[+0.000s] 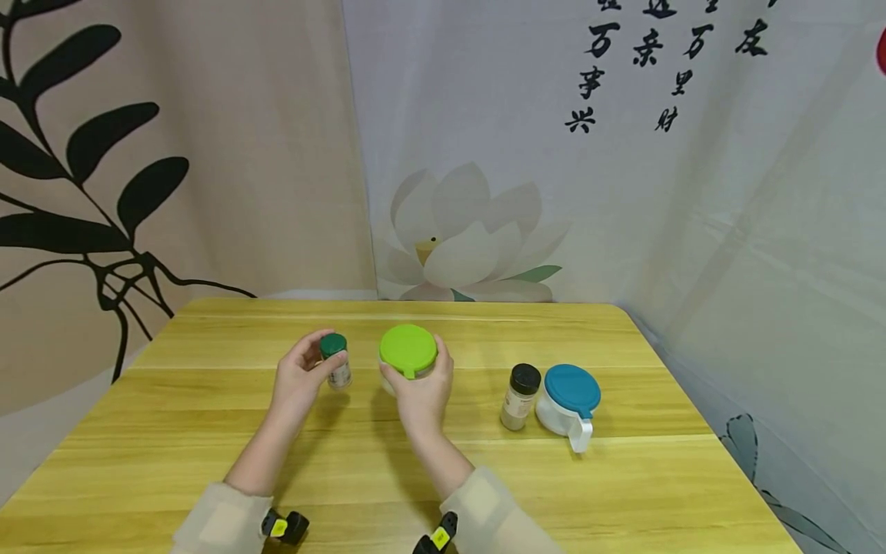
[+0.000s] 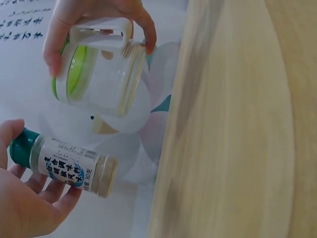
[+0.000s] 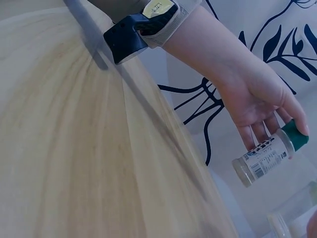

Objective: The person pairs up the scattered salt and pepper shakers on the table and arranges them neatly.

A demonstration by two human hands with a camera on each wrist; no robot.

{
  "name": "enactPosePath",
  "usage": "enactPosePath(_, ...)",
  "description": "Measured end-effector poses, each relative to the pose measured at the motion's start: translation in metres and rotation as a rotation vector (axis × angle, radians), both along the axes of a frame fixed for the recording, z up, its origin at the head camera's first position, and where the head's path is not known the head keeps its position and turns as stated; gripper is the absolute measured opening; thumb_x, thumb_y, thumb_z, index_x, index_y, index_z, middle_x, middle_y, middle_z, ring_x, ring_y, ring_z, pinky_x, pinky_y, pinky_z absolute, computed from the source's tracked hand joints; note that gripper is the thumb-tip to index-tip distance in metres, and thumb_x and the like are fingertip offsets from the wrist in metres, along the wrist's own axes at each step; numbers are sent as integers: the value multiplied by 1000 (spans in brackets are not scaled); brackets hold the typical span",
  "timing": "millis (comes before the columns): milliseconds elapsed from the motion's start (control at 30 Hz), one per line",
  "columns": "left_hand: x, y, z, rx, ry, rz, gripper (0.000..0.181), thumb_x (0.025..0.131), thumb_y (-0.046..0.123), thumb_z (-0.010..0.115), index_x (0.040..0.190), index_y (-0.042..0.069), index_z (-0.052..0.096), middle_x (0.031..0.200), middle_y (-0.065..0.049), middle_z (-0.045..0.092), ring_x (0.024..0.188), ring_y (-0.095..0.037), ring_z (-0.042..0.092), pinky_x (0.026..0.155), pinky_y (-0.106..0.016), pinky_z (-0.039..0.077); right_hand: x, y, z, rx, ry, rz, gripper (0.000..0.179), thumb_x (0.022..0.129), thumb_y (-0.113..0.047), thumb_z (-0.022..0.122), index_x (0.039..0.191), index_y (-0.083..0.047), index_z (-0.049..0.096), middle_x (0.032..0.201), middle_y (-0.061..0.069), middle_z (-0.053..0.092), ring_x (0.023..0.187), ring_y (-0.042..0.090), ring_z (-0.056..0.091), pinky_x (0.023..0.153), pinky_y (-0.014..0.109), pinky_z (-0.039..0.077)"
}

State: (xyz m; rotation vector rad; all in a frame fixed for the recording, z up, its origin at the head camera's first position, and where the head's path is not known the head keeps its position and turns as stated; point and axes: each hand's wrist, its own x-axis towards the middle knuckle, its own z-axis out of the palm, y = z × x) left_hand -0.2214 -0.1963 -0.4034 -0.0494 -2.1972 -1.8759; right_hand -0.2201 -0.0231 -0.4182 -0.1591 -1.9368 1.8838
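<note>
The left hand (image 1: 299, 378) grips a green-capped spice bottle (image 1: 337, 362); the right hand (image 1: 420, 392) grips a green-lidded jar (image 1: 408, 352).

a yellow wooden table (image 1: 208, 462) carries a black-capped spice bottle (image 1: 520, 397) beside a blue-lidded white container (image 1: 569, 403).

Printed fabric backdrops (image 1: 692, 192) behind wooden table (image 1: 208, 431)
</note>
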Motion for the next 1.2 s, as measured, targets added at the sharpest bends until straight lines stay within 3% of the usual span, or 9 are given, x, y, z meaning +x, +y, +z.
enactPosePath(233,3,2,-1,-21,-3,3,52,87,32,72,130,9,55,116,-8,60,104,-16,56,84,-19,46,4,4,-4,-6,-1,8,89,64,-19,90,139,-17,43,129,2,46,116,23,47,98,48,37)
enactPosePath(1200,20,3,-9,-38,-46,-107,52,90,31,68,134,10,51,124,-11,57,110,-18,53,89,-25,44,25,3,-15,-22,4,22,89,63,-17,90,139,-17,44,128,3,47,118,26,46,102,54,32)
